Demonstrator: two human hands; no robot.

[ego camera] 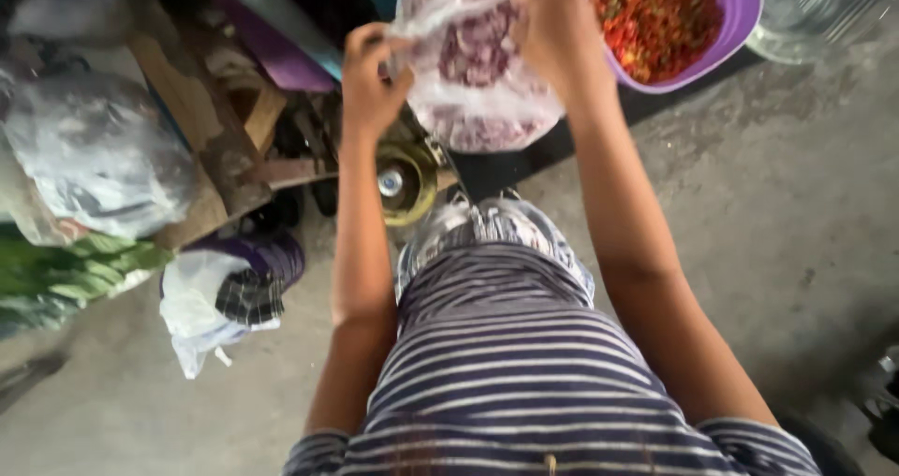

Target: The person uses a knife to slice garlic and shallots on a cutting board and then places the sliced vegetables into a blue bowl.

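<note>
Both my hands hold up a clear plastic bag (478, 73) filled with purple-red pieces that look like small onions. My left hand (370, 78) pinches the bag's top edge on the left side. On the right side, my right hand (552, 31) grips the same top edge. The bag hangs between them, above a round yellow-green metal object (405, 181) on the floor. A purple bowl (740, 17) of chopped red chillies stands just right of the bag.
A clear glass bowl (824, 8) is at the top right. At the left are a grey plastic bag (94, 148), green leaves (66, 270), wooden planks (201, 130) and a white bag with checked cloth (225, 298). Grey concrete floor (796, 205) lies to the right.
</note>
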